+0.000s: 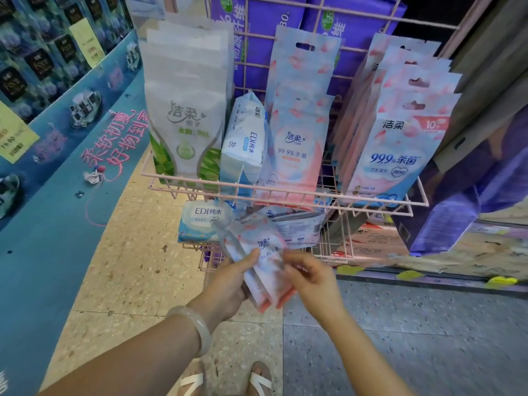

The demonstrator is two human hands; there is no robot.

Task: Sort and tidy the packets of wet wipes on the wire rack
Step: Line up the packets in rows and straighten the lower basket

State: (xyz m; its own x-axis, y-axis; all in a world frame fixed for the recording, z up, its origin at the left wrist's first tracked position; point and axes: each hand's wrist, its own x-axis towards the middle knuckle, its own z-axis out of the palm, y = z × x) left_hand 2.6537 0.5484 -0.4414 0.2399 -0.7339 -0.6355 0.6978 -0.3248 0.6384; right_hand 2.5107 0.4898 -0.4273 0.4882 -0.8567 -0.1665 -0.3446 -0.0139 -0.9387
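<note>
My left hand [233, 278] grips a small stack of pink-and-blue wet wipe packets [258, 262] just below the front of the pink wire rack [285, 192]. My right hand [310, 277] pinches the right edge of the same stack. On the upper shelf stand green-and-white packets [185, 130] at the left, a blue EDI packet [245, 144] on its side, pink packets [297, 147] in the middle and a row of pink packets [400, 150] at the right. A second blue EDI packet [201, 224] and loose packets [297, 224] lie on the lower shelf.
A blue display stand [57, 167] runs along the left. Purple tissue packs [328, 24] sit behind the rack and a purple bag [457, 210] at its right. Cardboard boxes [371, 241] lie under the rack. My sandalled feet [228, 378] stand on the tiled floor.
</note>
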